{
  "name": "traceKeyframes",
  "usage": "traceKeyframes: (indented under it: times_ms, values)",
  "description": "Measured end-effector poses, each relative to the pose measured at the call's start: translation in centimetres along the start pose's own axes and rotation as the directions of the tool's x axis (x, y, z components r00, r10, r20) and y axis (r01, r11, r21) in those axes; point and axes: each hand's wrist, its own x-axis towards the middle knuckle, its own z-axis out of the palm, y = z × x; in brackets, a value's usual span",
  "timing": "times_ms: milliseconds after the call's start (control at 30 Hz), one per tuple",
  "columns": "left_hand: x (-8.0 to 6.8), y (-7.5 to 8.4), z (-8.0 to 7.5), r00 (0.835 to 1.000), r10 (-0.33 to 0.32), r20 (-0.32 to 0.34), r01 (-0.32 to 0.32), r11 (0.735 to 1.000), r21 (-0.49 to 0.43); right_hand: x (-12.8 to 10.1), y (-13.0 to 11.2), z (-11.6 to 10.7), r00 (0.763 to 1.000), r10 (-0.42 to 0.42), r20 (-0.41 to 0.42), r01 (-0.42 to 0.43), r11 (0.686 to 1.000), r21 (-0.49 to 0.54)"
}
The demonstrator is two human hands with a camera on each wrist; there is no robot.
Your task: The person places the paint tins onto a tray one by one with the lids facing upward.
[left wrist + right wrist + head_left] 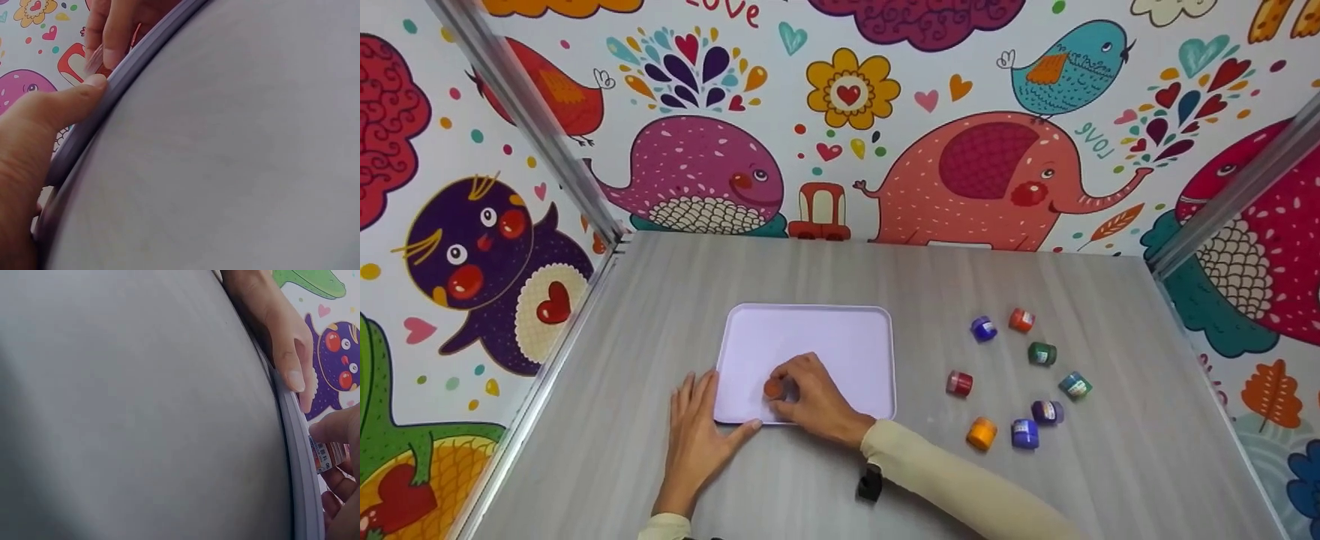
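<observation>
Your right hand (810, 394) sits low in the middle of the head view, over the near left part of the lilac tray (840, 337). Its fingers are curled and pinch a small orange-capped paint jar (773, 388), which is down on the tray surface near the tray's front left corner. In the right wrist view the same jar (326, 455) shows at the right edge, its label between your fingertips (329, 430), just past the tray rim (295, 455).

Your left hand (697, 424) lies flat on the grey table (660, 300) just left of the tray, fingers straight and spread. Its thumb (744, 430) reaches along the tray's front left corner; the left wrist view shows that thumb (62, 107) pressed against the rim (121, 79). It holds nothing.

To the right of the tray, well apart from both hands, seven more small paint jars lie scattered on the table: blue (983, 328), orange-red (1021, 320), green (1042, 353), red (959, 384), teal (1075, 385), purple (1046, 412) and yellow-orange (982, 433), with another blue one (1024, 433) beside it.
</observation>
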Motion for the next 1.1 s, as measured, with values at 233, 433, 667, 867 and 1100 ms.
traceKeyframes:
  times_ms: [233, 433, 667, 867, 1100]
  values:
    - [0.0, -0.1, -0.2, 1.000, 0.017, -0.019, -0.017, 1.000, -0.010, 0.9, -0.4, 1.0, 0.998, -0.047, 0.048, 0.048, 0.999, -0.007]
    - [-0.1, -0.2, -0.2, 0.998, 0.045, -0.041, -0.045, 0.999, -0.006, 1.2, -0.5, 1.3, 0.998, -0.046, 0.049, 0.046, 0.999, -0.017]
    - [0.2, 0.0, 0.1, 1.000, 0.017, -0.003, -0.017, 1.000, -0.007, 0.9, -0.4, 0.7, 0.997, -0.026, 0.079, 0.029, 0.999, -0.034]
    - [0.3, -0.1, 0.0, 1.000, 0.006, 0.006, -0.006, 1.000, -0.009, 0.1, -0.1, -0.9, 0.994, 0.010, 0.109, -0.006, 0.999, -0.034]
    - [0.2, 0.0, -0.1, 0.999, -0.035, 0.036, 0.036, 0.999, -0.006, -1.5, 1.0, -3.9, 0.991, 0.026, 0.130, -0.024, 1.000, -0.021]
